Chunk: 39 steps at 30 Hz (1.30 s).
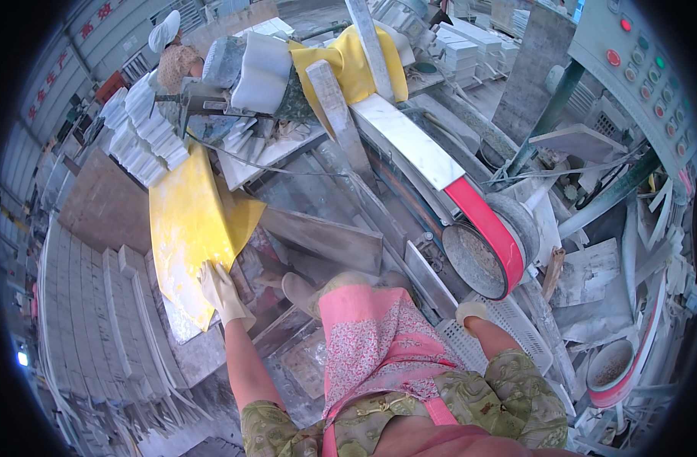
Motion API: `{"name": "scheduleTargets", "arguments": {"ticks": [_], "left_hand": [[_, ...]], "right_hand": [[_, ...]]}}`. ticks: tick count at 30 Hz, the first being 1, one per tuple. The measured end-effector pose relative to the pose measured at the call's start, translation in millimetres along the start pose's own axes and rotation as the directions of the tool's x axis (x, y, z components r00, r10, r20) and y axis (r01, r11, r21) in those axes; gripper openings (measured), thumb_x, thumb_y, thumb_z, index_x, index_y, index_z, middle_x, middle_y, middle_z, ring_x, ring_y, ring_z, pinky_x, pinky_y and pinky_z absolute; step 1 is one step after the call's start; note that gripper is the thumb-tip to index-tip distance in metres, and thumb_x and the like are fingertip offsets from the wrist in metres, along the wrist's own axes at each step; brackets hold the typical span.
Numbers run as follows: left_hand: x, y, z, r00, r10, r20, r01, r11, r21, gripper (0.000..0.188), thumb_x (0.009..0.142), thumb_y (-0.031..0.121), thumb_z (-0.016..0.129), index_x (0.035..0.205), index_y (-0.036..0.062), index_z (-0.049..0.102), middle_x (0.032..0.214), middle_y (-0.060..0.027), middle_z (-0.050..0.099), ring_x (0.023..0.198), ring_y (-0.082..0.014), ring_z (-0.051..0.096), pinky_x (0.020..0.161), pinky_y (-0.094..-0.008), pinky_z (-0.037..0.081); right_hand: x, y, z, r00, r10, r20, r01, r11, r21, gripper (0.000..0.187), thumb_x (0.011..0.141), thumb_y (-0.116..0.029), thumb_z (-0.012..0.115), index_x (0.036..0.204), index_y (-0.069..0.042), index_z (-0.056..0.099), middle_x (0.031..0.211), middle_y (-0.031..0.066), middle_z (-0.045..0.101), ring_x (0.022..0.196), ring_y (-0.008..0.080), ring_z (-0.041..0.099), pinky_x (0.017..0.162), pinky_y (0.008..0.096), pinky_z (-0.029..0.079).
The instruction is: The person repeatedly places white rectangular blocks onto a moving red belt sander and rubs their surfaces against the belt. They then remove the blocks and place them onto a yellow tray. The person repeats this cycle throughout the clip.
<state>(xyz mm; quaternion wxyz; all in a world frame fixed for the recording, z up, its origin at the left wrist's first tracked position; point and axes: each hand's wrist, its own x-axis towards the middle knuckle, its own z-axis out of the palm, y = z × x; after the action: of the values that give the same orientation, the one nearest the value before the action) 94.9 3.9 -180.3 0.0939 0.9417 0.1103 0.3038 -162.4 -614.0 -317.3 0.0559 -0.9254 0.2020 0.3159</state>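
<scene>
My left hand [220,289] lies flat on the yellow slab [188,228] at its near edge, holding nothing. I cannot tell my right hand's [470,311] grip. I would press evenly, keeping away from the belt [489,228].

You've got a belt sander w/ red belt [489,228] at centre-right, grey control panel [644,72] w/ red & green buttons top right. White stone strips [147,133] stacked upper left, near another person in white cap [164,32]. Yellow cloth [360,65] draped up top. White perforated basket [508,327] beside sander, dusty bowl [611,367] lower right
</scene>
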Motion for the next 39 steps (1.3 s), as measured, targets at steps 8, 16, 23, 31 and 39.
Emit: {"name": "scheduleTargets", "arguments": {"ticks": [8,16,23,31,39], "left_hand": [[0.0,1.7,-2.1,1.000,0.011,-0.010,-0.011,1.000,0.007,0.043,0.106,0.026,0.050,0.129,-0.0075,0.064,0.132,-0.0285,0.065,0.129,-0.0427,0.059,0.118,-0.0471,0.038],[0.8,3.0,-4.5,1.000,0.024,-0.002,-0.024,0.999,0.023,0.043,0.106,0.026,0.050,0.128,-0.0080,0.064,0.131,-0.0291,0.065,0.127,-0.0434,0.059,0.116,-0.0476,0.039],[0.6,0.1,-1.0,0.998,0.051,-0.041,-0.049,0.998,0.051,0.041,0.105,0.027,0.050,0.128,-0.0045,0.065,0.129,-0.0275,0.067,0.125,-0.0425,0.061,0.111,-0.0472,0.044],[-0.2,-2.4,1.0,0.998,0.047,-0.044,-0.044,0.998,0.055,0.042,0.106,0.027,0.049,0.129,-0.0044,0.065,0.130,-0.0271,0.067,0.126,-0.0419,0.061,0.113,-0.0468,0.043],[0.3,-1.9,1.1,0.997,0.058,-0.044,-0.055,0.996,0.074,0.041,0.106,0.028,0.049,0.127,-0.0038,0.065,0.129,-0.0264,0.067,0.125,-0.0410,0.061,0.112,-0.0471,0.043]], "right_hand": [[0.3,-1.8,-0.5,1.000,-0.004,-0.031,0.005,1.000,0.019,0.032,0.083,-0.023,0.058,0.100,-0.009,0.081,0.106,0.0172,0.077,0.100,0.0359,0.075,0.084,0.0485,0.056],[-7.4,-3.2,-7.9,0.999,-0.024,-0.033,0.023,0.999,-0.029,0.029,0.079,-0.018,0.061,0.098,-0.009,0.081,0.103,0.0156,0.078,0.097,0.0340,0.076,0.081,0.0471,0.058],[-9.1,-4.7,-9.0,0.999,-0.026,-0.043,0.024,0.999,-0.045,0.028,0.079,-0.018,0.062,0.098,-0.009,0.081,0.103,0.0160,0.078,0.097,0.0338,0.076,0.080,0.0466,0.058],[-12.9,-6.5,-13.4,0.998,-0.003,-0.055,0.003,1.000,-0.004,0.028,0.080,-0.017,0.062,0.098,-0.009,0.081,0.103,0.0170,0.077,0.098,0.0336,0.076,0.081,0.0456,0.058],[-15.4,-7.3,-13.5,0.999,0.021,-0.045,-0.021,1.000,0.000,0.027,0.080,-0.017,0.062,0.098,-0.009,0.081,0.103,0.0171,0.077,0.098,0.0337,0.076,0.081,0.0461,0.058]]}}
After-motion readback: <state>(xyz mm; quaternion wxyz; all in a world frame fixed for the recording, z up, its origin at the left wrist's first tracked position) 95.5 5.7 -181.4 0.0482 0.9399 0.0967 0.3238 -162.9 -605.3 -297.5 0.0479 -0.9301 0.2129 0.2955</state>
